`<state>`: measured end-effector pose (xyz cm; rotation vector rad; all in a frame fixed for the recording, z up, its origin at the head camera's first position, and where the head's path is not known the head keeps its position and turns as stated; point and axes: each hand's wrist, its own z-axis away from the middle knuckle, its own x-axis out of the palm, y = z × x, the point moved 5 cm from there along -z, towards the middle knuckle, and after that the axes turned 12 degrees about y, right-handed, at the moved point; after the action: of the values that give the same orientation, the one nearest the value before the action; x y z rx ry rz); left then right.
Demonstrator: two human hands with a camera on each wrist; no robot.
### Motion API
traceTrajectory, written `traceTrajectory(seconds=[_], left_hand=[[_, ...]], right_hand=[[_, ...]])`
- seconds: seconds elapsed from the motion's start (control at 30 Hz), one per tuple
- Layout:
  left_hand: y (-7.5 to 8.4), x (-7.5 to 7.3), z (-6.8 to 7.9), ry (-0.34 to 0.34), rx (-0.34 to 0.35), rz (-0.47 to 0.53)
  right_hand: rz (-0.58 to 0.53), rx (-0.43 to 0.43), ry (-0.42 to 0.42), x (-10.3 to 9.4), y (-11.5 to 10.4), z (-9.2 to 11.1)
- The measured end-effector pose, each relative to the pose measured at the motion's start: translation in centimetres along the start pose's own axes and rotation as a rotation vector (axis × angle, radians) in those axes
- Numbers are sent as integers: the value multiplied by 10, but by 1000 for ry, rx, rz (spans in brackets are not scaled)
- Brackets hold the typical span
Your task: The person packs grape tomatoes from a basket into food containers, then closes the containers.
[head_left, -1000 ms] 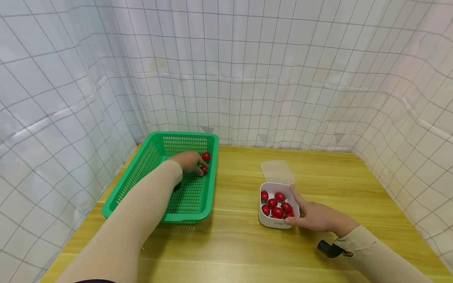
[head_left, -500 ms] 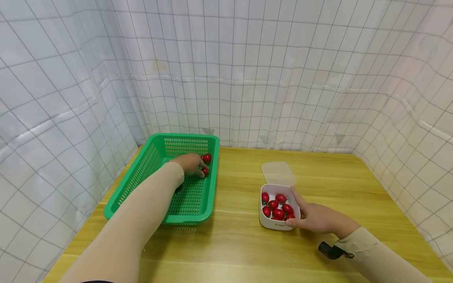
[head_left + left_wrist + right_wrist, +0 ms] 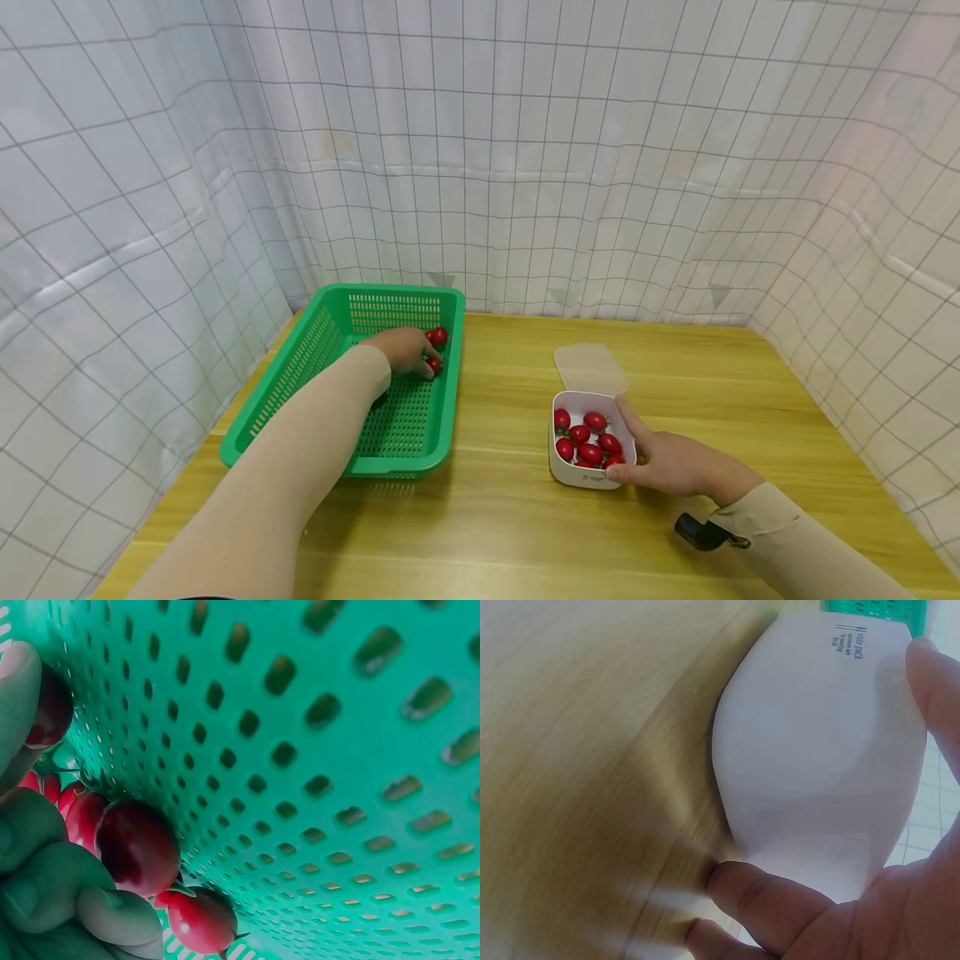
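Observation:
My left hand (image 3: 401,347) reaches down into a green plastic basket (image 3: 453,408). Its thumb and fingers pinch a cherry tomato (image 3: 54,709) near the basket's perforated wall. Curled fingers (image 3: 56,885) lie against other cherry tomatoes, one of them a large dark red cherry tomato (image 3: 139,846); the palm is out of sight. My right hand (image 3: 678,462) grips a small white food box (image 3: 581,475) at its right side, thumb at the rim. Several red cherry tomatoes (image 3: 589,452) with green stems lie inside the box.
A translucent lid (image 3: 591,368) lies flat on the wooden table (image 3: 510,533), just behind the box. White grid-patterned curtains (image 3: 525,167) stand around the back and both sides. A black device (image 3: 701,531) is strapped to my right wrist.
The head view has shifted very slightly. Both hands stay in nearly the same places, the left in the basket and the right on the food box.

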<state>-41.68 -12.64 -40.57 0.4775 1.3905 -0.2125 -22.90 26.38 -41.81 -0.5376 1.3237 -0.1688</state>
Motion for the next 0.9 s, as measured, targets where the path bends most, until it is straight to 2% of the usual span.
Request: traceTrajectory(seconds=[0.3, 0.5, 0.7, 0.9], left_hand=[[0, 2, 0, -11, 4, -3], [1, -2, 1, -25, 35, -29], [6, -18, 4, -7, 74, -35], [15, -38, 8, 11, 75, 7]], right_hand=[[1, -3, 0, 1, 0, 2], [4, -6, 4, 1, -2, 2], [-1, -3, 1, 1, -3, 4], [-6, -7, 4, 0, -2, 3]])
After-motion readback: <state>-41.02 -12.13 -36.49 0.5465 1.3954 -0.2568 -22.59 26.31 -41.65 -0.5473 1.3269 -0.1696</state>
